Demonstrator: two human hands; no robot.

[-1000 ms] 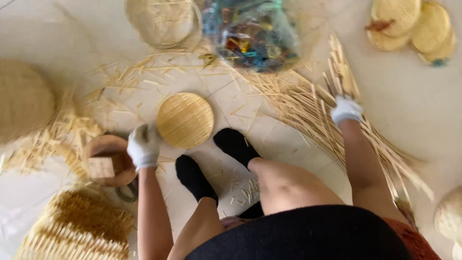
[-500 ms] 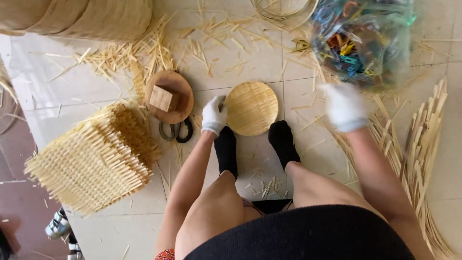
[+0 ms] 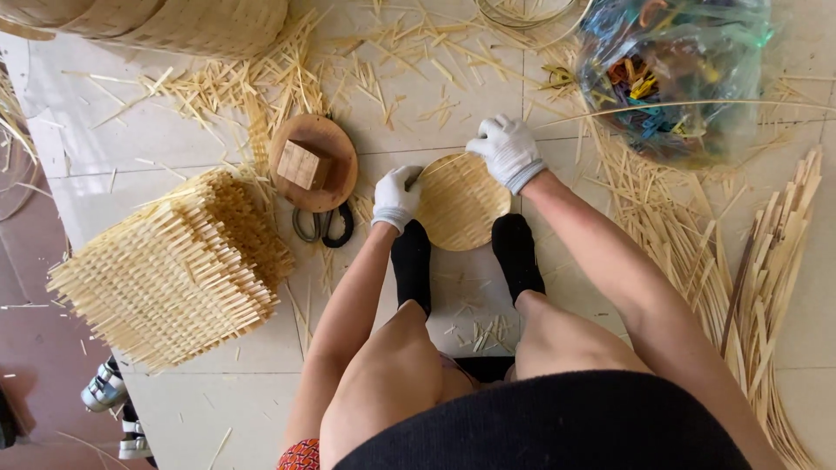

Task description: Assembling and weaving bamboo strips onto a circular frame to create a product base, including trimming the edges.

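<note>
Both gloved hands are on the round woven bamboo mat point(image 3: 460, 202) lying flat on the floor just beyond the black-socked feet point(image 3: 411, 261), left hand point(image 3: 396, 197) gripping its left edge with curled fingers, right hand point(image 3: 508, 150) pressing its far rim, steadying it.

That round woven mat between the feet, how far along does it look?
The round woven mat already looks fully woven and cut to a circle. In hand: the left hand grips its left edge, while the right hand works a thin bamboo strip along its top rim. Left: the rim looks unbound, and a stack of square woven mats lies untrimmed beside scissors.
</note>
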